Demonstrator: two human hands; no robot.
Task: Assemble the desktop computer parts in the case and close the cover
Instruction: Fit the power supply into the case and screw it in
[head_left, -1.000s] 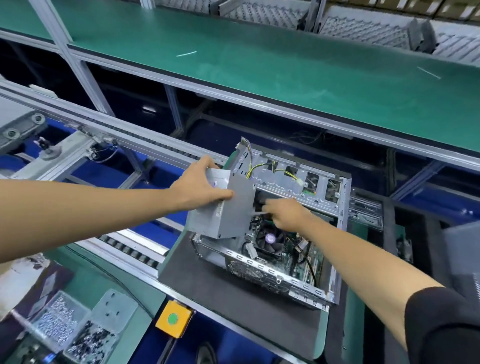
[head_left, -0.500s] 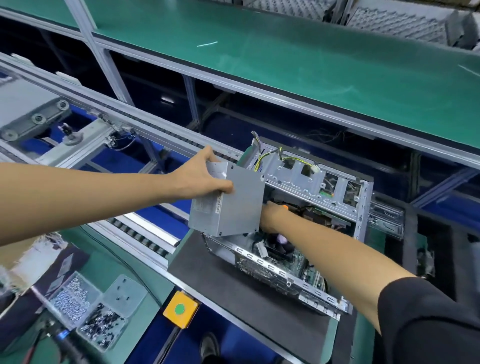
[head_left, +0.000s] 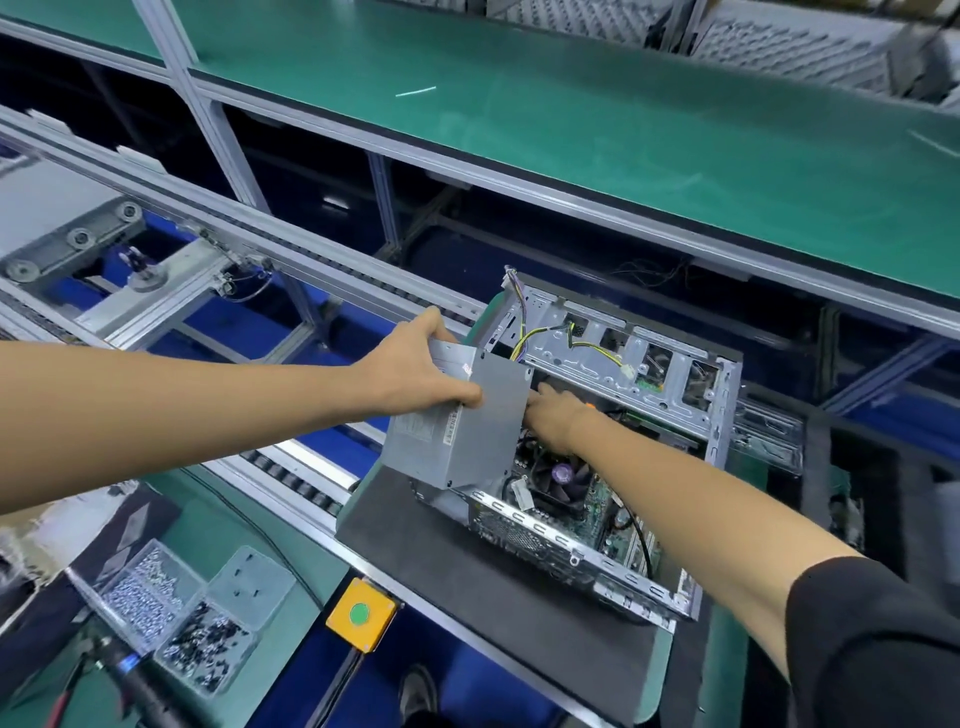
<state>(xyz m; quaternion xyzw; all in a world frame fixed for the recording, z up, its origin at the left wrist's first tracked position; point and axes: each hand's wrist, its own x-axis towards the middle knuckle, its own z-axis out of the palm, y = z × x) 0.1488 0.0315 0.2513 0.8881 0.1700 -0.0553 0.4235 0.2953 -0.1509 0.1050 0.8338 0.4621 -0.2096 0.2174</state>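
An open metal computer case (head_left: 722, 415) lies on a dark mat (head_left: 498, 597) on the conveyor. Inside I see the motherboard with a black CPU fan (head_left: 561, 478). My left hand (head_left: 415, 369) grips a grey power supply box (head_left: 462, 431) by its upper corner, holding it tilted over the case's left end. My right hand (head_left: 550, 415) reaches into the case just behind the power supply; its fingers are hidden by the box. Yellow and black cables (head_left: 587, 343) run over the case's top frame.
A clear box of screws (head_left: 171, 613) and an electric screwdriver (head_left: 130, 675) sit at lower left. An orange box with a green button (head_left: 361, 614) hangs below the conveyor edge. Rollers (head_left: 291, 467) run left of the mat. A green shelf (head_left: 623, 140) spans above.
My left hand has kept hold of the power supply, tilting it closer over the case's left end. My right hand pushed deeper behind the box, its fingers now hidden.
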